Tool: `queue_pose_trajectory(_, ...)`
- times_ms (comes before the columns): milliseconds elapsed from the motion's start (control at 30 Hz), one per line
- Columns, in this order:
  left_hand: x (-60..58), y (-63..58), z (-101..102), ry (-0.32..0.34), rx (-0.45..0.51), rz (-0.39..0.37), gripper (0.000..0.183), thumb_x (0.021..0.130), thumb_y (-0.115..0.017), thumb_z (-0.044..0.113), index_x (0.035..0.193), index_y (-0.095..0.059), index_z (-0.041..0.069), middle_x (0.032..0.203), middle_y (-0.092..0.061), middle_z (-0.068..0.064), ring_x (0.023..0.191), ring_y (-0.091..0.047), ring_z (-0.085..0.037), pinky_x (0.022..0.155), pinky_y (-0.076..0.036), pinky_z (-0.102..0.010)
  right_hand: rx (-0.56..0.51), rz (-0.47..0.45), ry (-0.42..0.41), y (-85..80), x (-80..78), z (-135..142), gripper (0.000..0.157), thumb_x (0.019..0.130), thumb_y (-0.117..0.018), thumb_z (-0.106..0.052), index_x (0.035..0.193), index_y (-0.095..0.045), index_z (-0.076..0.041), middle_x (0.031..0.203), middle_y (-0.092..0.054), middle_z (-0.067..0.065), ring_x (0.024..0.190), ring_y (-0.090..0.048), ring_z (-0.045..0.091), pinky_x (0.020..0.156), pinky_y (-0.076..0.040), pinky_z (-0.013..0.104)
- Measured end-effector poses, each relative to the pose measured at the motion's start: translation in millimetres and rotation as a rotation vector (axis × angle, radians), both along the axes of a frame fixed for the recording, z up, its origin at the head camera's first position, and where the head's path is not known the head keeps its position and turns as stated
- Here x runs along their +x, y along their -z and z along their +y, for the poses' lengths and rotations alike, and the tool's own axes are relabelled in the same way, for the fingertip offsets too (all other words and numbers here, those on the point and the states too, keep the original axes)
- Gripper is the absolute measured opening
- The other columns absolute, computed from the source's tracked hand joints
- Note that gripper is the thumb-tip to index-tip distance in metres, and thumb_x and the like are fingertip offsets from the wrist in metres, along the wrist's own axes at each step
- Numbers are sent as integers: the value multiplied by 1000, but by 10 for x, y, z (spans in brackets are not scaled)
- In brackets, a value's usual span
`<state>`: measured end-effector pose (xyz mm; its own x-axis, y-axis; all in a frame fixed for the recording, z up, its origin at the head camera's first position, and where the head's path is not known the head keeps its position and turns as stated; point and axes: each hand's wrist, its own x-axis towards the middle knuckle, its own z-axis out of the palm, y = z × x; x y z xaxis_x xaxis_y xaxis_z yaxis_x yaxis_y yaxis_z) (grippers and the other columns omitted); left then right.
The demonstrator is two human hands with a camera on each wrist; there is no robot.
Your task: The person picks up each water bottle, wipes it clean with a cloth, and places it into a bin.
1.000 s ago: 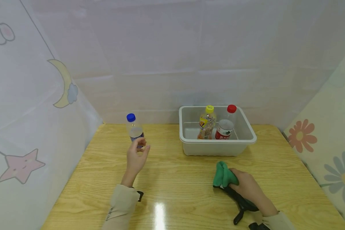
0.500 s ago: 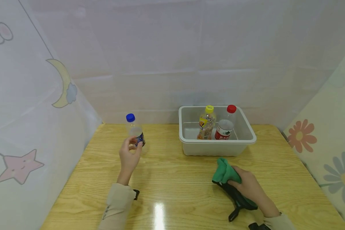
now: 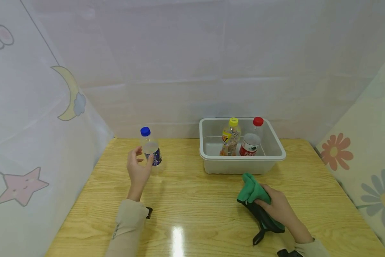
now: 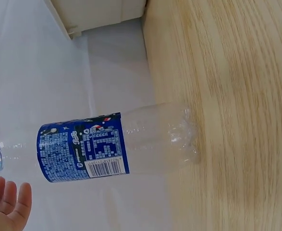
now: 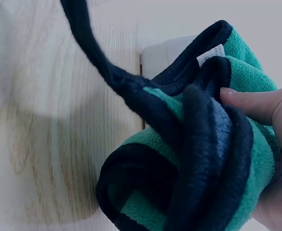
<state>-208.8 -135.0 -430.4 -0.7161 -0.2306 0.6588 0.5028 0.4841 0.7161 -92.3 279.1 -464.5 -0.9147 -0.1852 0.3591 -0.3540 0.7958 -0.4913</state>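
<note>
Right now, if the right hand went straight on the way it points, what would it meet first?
Probably the bin's front wall, with the cloth held in the right hand touching first; the hand's height is hard to judge.

the left hand (image 3: 139,172) has shifted toward the left edge of the desk (image 3: 195,200), uncovering more of the blue-capped bottle (image 3: 156,156). the green cloth (image 3: 252,190) in the right hand (image 3: 279,205) has moved slightly toward the far edge, its black strap (image 3: 259,236) leftward.

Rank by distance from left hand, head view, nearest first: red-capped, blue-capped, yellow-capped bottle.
1. Blue-capped bottle, beside left hand
2. Yellow-capped bottle, left one in bin
3. Red-capped bottle, right one in bin
</note>
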Motion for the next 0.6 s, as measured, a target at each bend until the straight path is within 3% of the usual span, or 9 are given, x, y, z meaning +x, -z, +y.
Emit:
queue_pose_trajectory(333, -133, -13, -75, 16, 19, -202, 68, 81, -69, 16, 136, -33, -2, 131, -38, -21, 117, -37, -33, 90, -38, -48, -29, 52, -1, 4, 5, 13, 48, 65, -77, 2, 108, -57, 5, 91, -66, 13, 77, -63, 27, 63, -51, 38)
queue_pose_trajectory(600, -185, -35, -72, 39, 40, -302, 74, 82, -69, 23, 140, -28, 3, 136, -33, -18, 123, -33, -33, 94, -36, -49, -83, 39, 59, -52, 19, 11, 49, 66, -78, 0, 110, -57, 6, 96, -66, 16, 81, -61, 27, 65, -50, 37)
